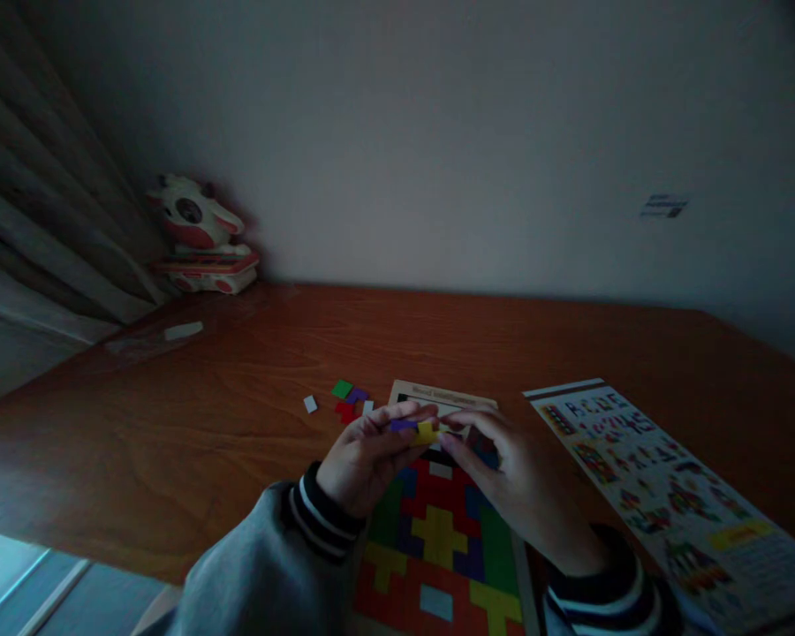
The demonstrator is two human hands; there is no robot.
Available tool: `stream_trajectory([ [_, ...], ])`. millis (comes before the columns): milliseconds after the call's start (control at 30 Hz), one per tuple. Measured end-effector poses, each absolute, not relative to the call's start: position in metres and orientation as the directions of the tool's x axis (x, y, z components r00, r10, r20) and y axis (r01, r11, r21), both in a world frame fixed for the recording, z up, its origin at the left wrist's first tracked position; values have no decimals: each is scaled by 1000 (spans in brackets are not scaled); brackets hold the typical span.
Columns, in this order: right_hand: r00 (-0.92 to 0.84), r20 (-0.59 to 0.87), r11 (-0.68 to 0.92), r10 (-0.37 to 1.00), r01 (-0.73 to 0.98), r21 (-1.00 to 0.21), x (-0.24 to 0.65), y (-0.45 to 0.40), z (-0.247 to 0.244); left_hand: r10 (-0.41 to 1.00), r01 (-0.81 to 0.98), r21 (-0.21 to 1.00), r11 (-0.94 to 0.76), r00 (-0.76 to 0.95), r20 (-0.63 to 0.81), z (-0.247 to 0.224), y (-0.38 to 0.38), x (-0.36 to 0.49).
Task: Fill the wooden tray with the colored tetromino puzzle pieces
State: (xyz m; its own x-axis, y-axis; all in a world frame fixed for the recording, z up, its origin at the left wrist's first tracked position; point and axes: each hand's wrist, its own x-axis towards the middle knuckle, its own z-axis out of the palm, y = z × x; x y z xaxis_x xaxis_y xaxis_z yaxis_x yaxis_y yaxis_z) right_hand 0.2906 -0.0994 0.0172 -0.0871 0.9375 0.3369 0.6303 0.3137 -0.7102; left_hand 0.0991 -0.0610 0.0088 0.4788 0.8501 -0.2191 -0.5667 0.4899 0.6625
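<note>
My left hand (371,450) is closed around a purple piece (403,426), held above the upper part of a wooden puzzle board (437,391). A yellow piece (427,433) sits beside the purple one, between the two hands. The thumb and forefinger of my right hand (496,468) pinch the yellow piece at its right end. Below the hands, the board is filled with red, green, blue, purple and yellow pieces, among them a yellow cross-like shape (439,536) and a pale square (435,602). My hands hide part of the board's upper area.
Left of the board lie loose pieces: green (342,389), red (345,412), purple and white (311,404). A printed pattern sheet (662,495) rests on the wooden table (172,442) at right. A white and red toy (202,234) stands at the back left, near a curtain (46,194).
</note>
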Motion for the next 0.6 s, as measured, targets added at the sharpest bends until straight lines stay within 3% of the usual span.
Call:
stream_trajectory([
  [167,-88,243,250,966,554,-794,286,-98,17,877,-445,843,303,475,-64,0,-70,106],
  [300,-49,180,179,982,518,-836,300,-98,17,912,-161,972,-171,348,218,-3,-70,104],
  [367,20,183,150,983,487,-860,313,-96,16,827,97,872,-480,381,413,-4,-67,97],
  [433,116,203,127,972,468,-875,327,-94,14,668,269,635,-724,500,551,-5,-63,89],
  [500,194,242,112,951,515,-850,339,-91,11,526,328,415,-849,597,605,-7,-58,81],
  [600,146,319,141,936,677,-722,345,-88,5,462,382,267,-885,644,610,-12,-51,75],
])
